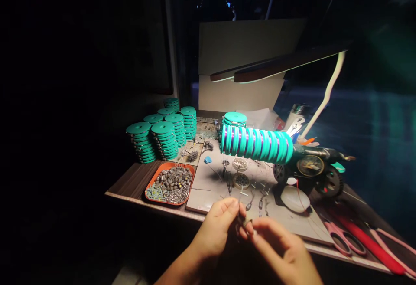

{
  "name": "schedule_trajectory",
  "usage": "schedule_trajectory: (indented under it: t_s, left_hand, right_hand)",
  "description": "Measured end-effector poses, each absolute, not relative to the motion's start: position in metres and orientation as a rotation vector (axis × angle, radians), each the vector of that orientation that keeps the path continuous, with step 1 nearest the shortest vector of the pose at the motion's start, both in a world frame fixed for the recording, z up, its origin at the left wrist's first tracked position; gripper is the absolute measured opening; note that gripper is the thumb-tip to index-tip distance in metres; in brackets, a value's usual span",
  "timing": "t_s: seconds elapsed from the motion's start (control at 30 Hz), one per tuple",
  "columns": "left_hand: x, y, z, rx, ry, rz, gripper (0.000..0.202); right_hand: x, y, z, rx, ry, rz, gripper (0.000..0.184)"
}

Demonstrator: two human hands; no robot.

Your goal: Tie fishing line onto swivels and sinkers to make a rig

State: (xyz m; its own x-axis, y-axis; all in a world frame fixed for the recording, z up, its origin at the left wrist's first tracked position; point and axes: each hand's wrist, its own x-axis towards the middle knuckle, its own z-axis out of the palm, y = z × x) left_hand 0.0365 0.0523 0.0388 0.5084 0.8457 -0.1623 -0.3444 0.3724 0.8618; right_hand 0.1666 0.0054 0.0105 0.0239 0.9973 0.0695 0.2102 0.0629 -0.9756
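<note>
My left hand (217, 227) and my right hand (278, 247) meet just in front of the table edge, fingertips pinched together on a small grey metal piece (246, 221). A thin wire or line seems to run up from the pinch. On the grey work mat (208, 189) beyond lie several small rigged metal pieces (260, 204) and two small round tins (240, 173). A row of teal spools wound with purple line (256, 142) sits on a hand-crank winder (308, 170).
Stacks of teal spools (160, 135) stand at the back left. An orange tray (150, 184) holds small grey weights and metal bits. Pink-handled scissors (344, 239) and a red tool (367, 244) lie at right. A desk lamp (276, 66) hangs overhead. Surroundings are dark.
</note>
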Motion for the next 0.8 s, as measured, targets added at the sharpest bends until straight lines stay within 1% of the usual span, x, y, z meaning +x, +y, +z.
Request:
schedule_trajectory:
  t_s: [0.07,0.13,0.23,0.33,0.47,0.8]
  left_hand:
    - [0.038,0.047,0.037,0.824,0.637,0.844,0.03]
    - [0.039,0.042,0.038,0.778,0.615,0.837,0.031]
    - [0.039,0.034,0.04,0.721,0.607,0.827,0.031]
    - [0.036,0.03,0.042,0.678,0.615,0.802,0.03]
    - [0.032,0.025,0.041,0.657,0.623,0.754,0.03]
    - [0.026,0.011,0.029,0.565,0.651,0.706,0.029]
  right_hand:
    - [0.174,0.014,0.03,-1.292,-1.166,1.016,0.03]
    - [0.175,0.027,0.044,-1.158,-1.054,1.14,0.037]
    - [0.165,0.043,0.052,-0.911,-0.905,1.46,0.029]
    - [0.154,0.049,0.05,-0.78,-0.754,1.611,0.018]
    - [0.15,0.047,0.05,-0.718,-0.66,1.659,0.013]
    - [0.148,0.048,0.049,-0.602,-0.626,1.667,0.01]
